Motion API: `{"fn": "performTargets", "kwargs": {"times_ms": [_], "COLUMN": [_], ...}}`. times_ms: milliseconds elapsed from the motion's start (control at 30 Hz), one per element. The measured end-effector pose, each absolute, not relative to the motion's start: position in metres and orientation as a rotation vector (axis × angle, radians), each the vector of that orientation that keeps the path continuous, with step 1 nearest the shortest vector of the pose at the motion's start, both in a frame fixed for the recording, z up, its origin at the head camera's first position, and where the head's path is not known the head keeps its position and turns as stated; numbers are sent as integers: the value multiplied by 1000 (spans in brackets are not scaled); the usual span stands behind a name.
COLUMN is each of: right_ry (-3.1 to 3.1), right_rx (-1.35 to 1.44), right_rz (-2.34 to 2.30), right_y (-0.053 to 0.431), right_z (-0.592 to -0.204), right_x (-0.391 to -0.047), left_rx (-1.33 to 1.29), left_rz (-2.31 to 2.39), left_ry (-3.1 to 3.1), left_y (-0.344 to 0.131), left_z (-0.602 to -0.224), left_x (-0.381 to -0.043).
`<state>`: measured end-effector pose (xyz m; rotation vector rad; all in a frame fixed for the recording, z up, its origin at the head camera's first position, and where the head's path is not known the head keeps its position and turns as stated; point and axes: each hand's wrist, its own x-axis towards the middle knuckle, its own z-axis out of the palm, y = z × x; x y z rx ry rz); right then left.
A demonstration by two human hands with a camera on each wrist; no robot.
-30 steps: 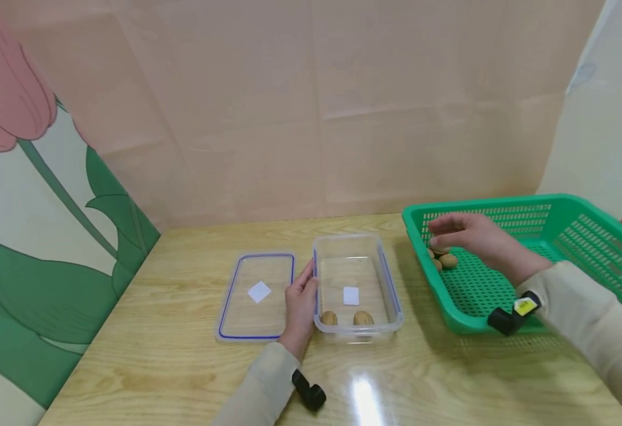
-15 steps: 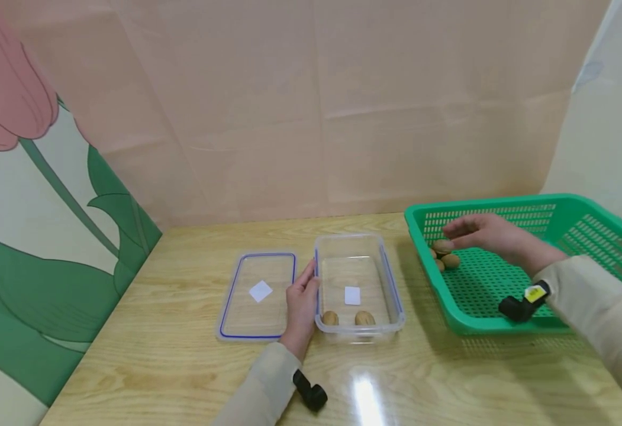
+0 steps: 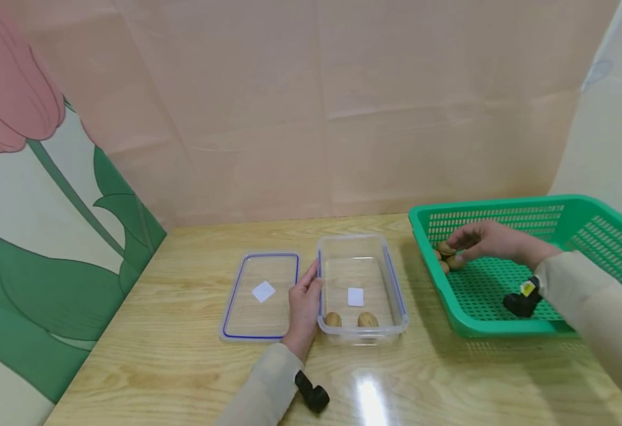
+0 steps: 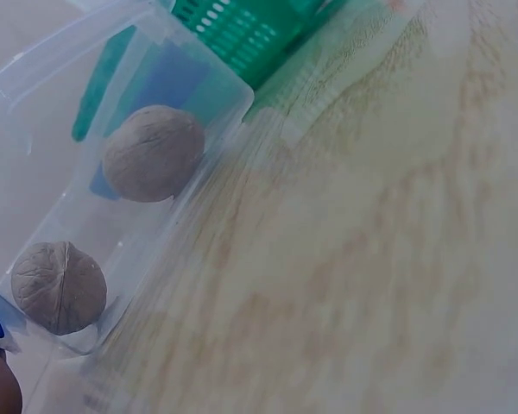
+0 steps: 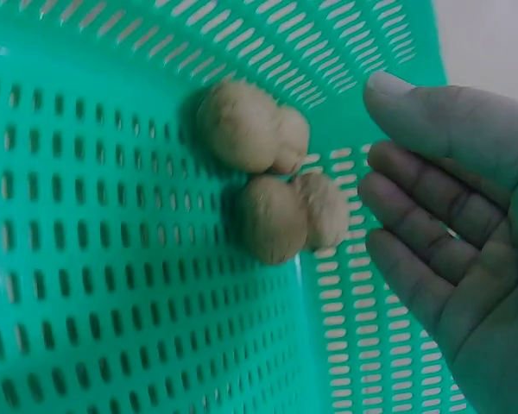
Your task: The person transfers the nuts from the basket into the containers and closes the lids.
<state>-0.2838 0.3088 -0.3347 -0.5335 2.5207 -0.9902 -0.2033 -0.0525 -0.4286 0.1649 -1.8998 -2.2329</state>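
My left hand [image 3: 303, 307] lies along the left wall of a clear plastic food container [image 3: 396, 284], its fingers extended against the side. Two walnuts sit inside at the near end, one on the left [image 3: 333, 319] and one on the right [image 3: 367, 320]; both walnuts [image 4: 154, 153] show large in the left wrist view. My right hand [image 3: 492, 242] reaches into a green basket [image 3: 502, 328], over several walnuts [image 3: 444, 248] bunched in its left corner. In the right wrist view, the thumb and fingers [image 5: 406, 267] are parted beside the walnuts [image 5: 274, 220], holding nothing.
A clear lid with a blue seal [image 3: 241, 313] lies flat left of the container, bearing a white square [image 3: 263, 291]. Another white square [image 3: 355, 297] shows in the container. Everything stands on a wood-grain table [image 3: 172, 355], before a beige backdrop [image 3: 247, 118].
My right hand has come lower toward the walnuts in the basket corner, its fingers bending more. The left hand stays against the container, and the two walnuts there have not moved.
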Motion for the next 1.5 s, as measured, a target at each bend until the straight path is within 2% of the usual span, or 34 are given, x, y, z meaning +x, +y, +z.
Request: {"fn": "performTargets", "kwargs": {"times_ms": [767,1067,1500], "right_ry": [2465,2629,2607], "right_rx": [-564,-722,-730], "right_rz": [-966,-723,-615], "right_y": [323,321,320], "right_z": [-363,-362,-370], "right_x": [-303,-304,-303], "left_rx": [170,185,157], "left_rz": [-2209,-2210,-2194], "left_ry": [-1925,-1938,-1926], "left_y": [-53,-53,-52], "left_z": [-428,-428,-428], "left_x": [-204,-204,-204]}}
